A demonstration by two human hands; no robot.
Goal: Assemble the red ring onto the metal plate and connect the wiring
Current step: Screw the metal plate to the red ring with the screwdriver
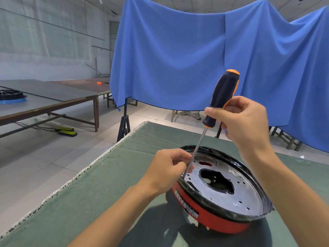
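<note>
Two hands are on one screwdriver [220,100] here. The left hand [169,168] has its fingers [181,157] pinched together around the lower end of the steel shaft, steadying the tip at the near-left edge of the plate [240,191]. The right hand [247,122] has its fingers curled round the bottom of the black and orange handle, above the plate, with the tool leaning up and to the right.

That plate already sits inside the ring [210,216], which wraps round it as a red band under a black rim, and the pair rests tilted on the green desk [110,189]. So the fitting looks done, and by my guess the fastening is in hand: the tip is down at a hole near the plate's left rim, though I cannot tell whether a screw is under it, since the left hand hides that spot. Several other small holes round the plate look bare.

As for wiring, none shows from where I stand; only a dark opening in the middle of the plate. That step seems still to come.
</note>
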